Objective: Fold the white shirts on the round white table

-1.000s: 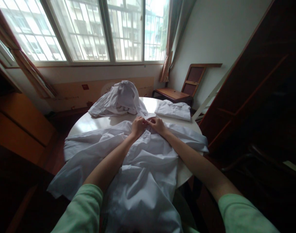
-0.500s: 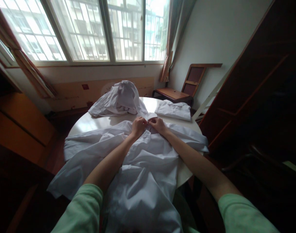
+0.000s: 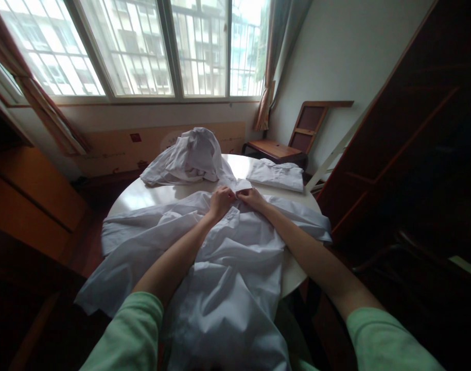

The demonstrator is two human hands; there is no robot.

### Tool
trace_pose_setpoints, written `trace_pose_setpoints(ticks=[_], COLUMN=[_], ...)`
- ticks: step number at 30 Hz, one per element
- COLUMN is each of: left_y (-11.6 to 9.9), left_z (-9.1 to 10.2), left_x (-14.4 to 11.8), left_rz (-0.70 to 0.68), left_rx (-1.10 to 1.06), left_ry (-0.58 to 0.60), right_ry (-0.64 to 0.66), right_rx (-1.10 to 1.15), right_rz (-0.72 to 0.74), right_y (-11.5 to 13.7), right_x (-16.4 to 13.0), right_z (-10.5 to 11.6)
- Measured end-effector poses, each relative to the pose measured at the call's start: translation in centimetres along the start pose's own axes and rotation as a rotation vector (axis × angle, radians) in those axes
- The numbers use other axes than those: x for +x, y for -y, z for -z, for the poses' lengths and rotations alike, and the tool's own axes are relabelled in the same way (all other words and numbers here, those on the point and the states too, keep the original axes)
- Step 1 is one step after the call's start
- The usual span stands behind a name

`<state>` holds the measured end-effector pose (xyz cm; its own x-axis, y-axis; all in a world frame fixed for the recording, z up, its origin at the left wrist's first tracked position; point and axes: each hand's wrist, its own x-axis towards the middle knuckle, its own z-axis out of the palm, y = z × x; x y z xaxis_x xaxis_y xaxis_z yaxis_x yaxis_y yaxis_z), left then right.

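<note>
A large white shirt (image 3: 227,268) lies spread over the near half of a round white table (image 3: 150,195) and hangs off its front edge. My left hand (image 3: 221,200) and my right hand (image 3: 251,198) meet at the shirt's far end, near the collar (image 3: 241,184). Both pinch the cloth there, fingertips almost touching each other. My forearms stretch across the shirt, with green sleeves at the bottom of the view.
A heap of crumpled white clothes (image 3: 189,157) sits at the table's far side. A folded white garment (image 3: 277,175) lies at the far right. A wooden chair (image 3: 293,139) stands behind the table, a dark cabinet (image 3: 413,154) on the right, windows beyond.
My hands have shifted slightly away from me along the shirt's collar area; the small white collar flap now shows just past my fingertips.
</note>
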<state>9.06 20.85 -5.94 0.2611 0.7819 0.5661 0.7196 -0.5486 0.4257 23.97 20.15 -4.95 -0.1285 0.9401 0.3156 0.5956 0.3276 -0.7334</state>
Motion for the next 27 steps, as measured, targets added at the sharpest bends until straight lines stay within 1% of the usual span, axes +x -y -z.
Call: trace_pose_setpoints(ticks=[3,6,8,14,18,22,27], left_y=[0.2,0.3,0.4,0.4,0.4,0.0,-0.4], left_z=[-0.2,-0.2,-0.3,-0.2,-0.1,0.3,0.5], left_x=[0.1,0.2,0.2,0.1,0.0,-0.2,-0.3], left_rz=[-0.025,-0.037,-0.030,-0.047,-0.057,-0.002,0.093], left_rx=[-0.013,-0.021,-0.028,-0.053,-0.047,-0.009,-0.007], left_ry=[0.003,0.010,0.013,0.018,0.008,-0.049,0.016], right_ry=[-0.006,0.048,0.060,0.080,0.115,0.103,0.062], right_rx=[0.019,0.045,0.025,-0.205,-0.296,-0.361,-0.400], right_rz=[-0.001,0.020,0.033,0.040,0.066,0.053,-0.009], right_y=[-0.4,-0.8,-0.9,0.1,0.9,1.0,1.1], right_x=[0.1,0.3,0.4,0.4,0.1,-0.1,-0.4], right_z=[0.0,0.0,0.1,0.6,0.7,0.5,-0.1])
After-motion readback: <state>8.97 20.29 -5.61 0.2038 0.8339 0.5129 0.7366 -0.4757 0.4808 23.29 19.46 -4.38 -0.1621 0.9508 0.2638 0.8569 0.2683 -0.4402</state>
